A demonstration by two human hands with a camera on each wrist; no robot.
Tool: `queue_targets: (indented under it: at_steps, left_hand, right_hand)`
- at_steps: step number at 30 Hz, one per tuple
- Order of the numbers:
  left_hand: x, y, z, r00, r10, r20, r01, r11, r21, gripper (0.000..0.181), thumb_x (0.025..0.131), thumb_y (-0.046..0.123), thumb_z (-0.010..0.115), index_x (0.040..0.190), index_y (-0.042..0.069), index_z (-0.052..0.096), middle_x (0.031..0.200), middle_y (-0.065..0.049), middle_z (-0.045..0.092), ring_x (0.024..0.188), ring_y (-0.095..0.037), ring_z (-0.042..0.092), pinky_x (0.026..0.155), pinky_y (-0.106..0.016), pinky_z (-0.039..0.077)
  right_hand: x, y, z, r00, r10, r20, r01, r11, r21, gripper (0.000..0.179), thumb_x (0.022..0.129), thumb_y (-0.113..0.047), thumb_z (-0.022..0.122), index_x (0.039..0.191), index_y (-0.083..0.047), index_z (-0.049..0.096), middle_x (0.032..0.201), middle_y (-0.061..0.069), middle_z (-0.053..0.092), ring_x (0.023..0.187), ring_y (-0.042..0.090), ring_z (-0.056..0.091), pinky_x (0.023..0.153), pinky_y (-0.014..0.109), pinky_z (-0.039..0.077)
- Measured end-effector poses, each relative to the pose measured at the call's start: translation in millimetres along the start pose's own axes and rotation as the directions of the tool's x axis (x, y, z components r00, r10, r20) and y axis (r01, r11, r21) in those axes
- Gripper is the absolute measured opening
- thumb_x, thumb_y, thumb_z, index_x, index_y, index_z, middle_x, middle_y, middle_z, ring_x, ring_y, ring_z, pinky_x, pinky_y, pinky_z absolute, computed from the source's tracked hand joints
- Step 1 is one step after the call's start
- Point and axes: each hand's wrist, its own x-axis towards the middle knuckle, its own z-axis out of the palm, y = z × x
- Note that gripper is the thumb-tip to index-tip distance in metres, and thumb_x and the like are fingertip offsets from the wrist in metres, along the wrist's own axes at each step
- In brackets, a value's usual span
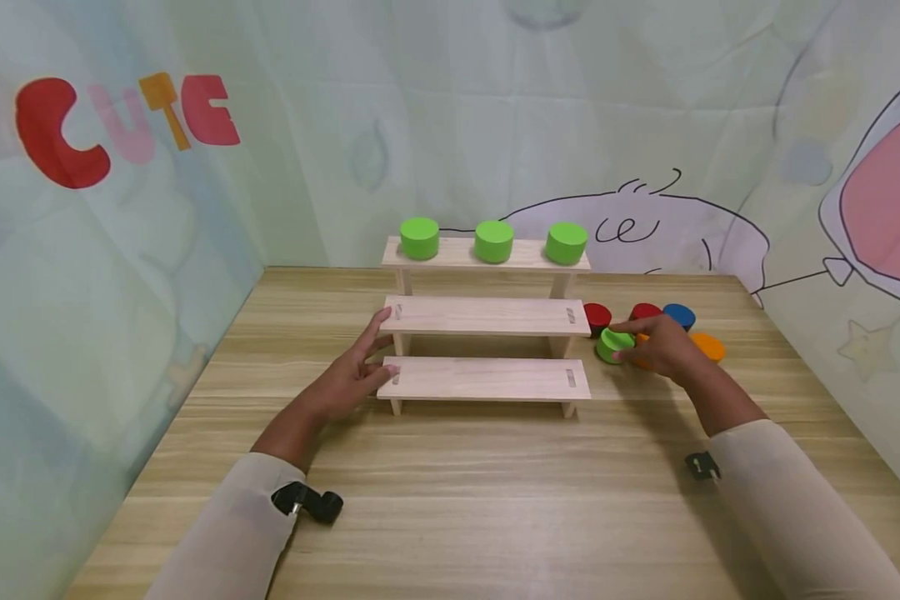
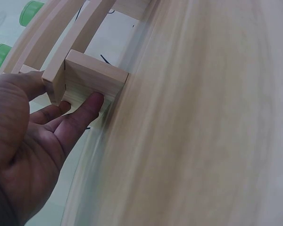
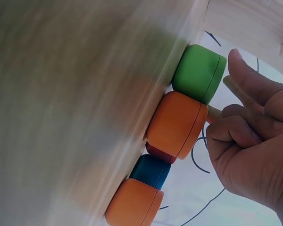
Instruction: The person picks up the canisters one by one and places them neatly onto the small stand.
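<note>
A three-step wooden stand (image 1: pixel 487 317) sits on the table, with three green round blocks (image 1: pixel 493 242) in a row on its top step. My left hand (image 1: pixel 348 379) holds the stand's left end. Its thumb rests on the lowest step (image 2: pixel 56 77), while the other fingers reach around the end and beneath it in the left wrist view. My right hand (image 1: pixel 663 342) hovers over another green block (image 1: pixel 612 346) right of the stand, thumb and index finger spread at its top edge. In the right wrist view a small gap shows between the thumb tip and that green block (image 3: pixel 198 73).
Beside the green block stand two red blocks (image 1: pixel 597 317), a blue block (image 1: pixel 679 316) and two orange blocks (image 1: pixel 710 347), one partly hidden by the right hand. A printed cloth backdrop (image 1: pixel 330 150) closes off the table's back and sides.
</note>
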Motion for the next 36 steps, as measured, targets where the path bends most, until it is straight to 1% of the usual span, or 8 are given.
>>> queue_targets:
  at_steps: [4, 9, 13, 21, 30, 36]
  left_hand:
    - [-0.1, -0.1, -0.1, 1.0, -0.003, -0.006, 0.003, 1.0, 0.002, 0.094, 0.114, 0.019, 0.061, 0.173, 0.053, -0.003, 0.179, -0.029, 0.024, 0.145, -0.058, 0.056, 0.108, -0.061, 0.06]
    - [-0.3, 0.9, -0.4, 1.0, -0.004, -0.009, 0.004, 1.0, 0.006, 0.094, 0.113, 0.019, 0.061, 0.173, 0.053, -0.003, 0.179, -0.029, 0.024, 0.145, -0.058, 0.055, 0.107, -0.061, 0.06]
    - [-0.6, 1.9, -0.7, 1.0, -0.01, -0.01, 0.01, 1.0, 0.008, 0.093, 0.114, 0.02, 0.061, 0.172, 0.054, -0.003, 0.179, -0.028, 0.024, 0.145, -0.058, 0.055, 0.107, -0.06, 0.06]
    - [-1.3, 3.0, -1.6, 1.0, -0.015, -0.012, 0.015, 1.0, 0.016, 0.094, 0.113, 0.021, 0.061, 0.173, 0.053, -0.004, 0.179, -0.029, 0.023, 0.146, -0.058, 0.054, 0.107, -0.06, 0.06]
    - [-1.5, 2.2, -1.6, 1.0, 0.01, 0.002, -0.01, 1.0, -0.008, 0.093, 0.114, 0.019, 0.061, 0.174, 0.05, -0.003, 0.179, -0.03, 0.023, 0.145, -0.06, 0.054, 0.107, -0.061, 0.06]
    - [-2.6, 3.0, -0.1, 1.0, 0.011, -0.001, -0.011, 1.0, 0.001, 0.093, 0.114, 0.018, 0.061, 0.174, 0.05, -0.002, 0.178, -0.03, 0.024, 0.146, -0.059, 0.054, 0.108, -0.061, 0.059]
  right_hand:
    - [0.4, -1.3, 0.6, 1.0, 0.005, 0.001, -0.005, 1.0, -0.006, 0.062, 0.097, -0.02, 0.086, 0.154, -0.011, 0.063, 0.165, 0.034, 0.044, 0.148, 0.053, 0.04, 0.12, 0.063, 0.047]
    - [-0.8, -2.0, 1.3, 1.0, 0.011, 0.001, -0.011, 1.0, -0.021, 0.059, 0.096, -0.017, 0.086, 0.151, -0.011, 0.065, 0.161, 0.034, 0.048, 0.14, 0.049, 0.044, 0.113, 0.057, 0.053]
    - [-0.9, -3.6, 1.8, 1.0, 0.018, 0.004, -0.017, 0.999, -0.032, 0.057, 0.097, -0.015, 0.085, 0.151, -0.012, 0.066, 0.161, 0.034, 0.049, 0.139, 0.049, 0.044, 0.111, 0.056, 0.055]
    - [0.4, -4.8, 2.1, 1.0, 0.018, -0.001, -0.018, 0.998, -0.062, 0.054, 0.099, -0.017, 0.083, 0.15, -0.013, 0.067, 0.158, 0.032, 0.053, 0.134, 0.046, 0.047, 0.105, 0.051, 0.056]
    - [-1.2, -5.2, 4.0, 1.0, 0.023, -0.001, -0.023, 0.997, -0.074, 0.051, 0.1, -0.017, 0.082, 0.149, -0.015, 0.069, 0.158, 0.031, 0.053, 0.132, 0.046, 0.048, 0.104, 0.051, 0.057]
    - [-3.8, -3.8, 3.9, 1.0, 0.007, -0.009, -0.008, 0.998, -0.07, 0.048, 0.1, -0.017, 0.081, 0.147, -0.014, 0.071, 0.157, 0.03, 0.053, 0.134, 0.046, 0.047, 0.106, 0.055, 0.056]
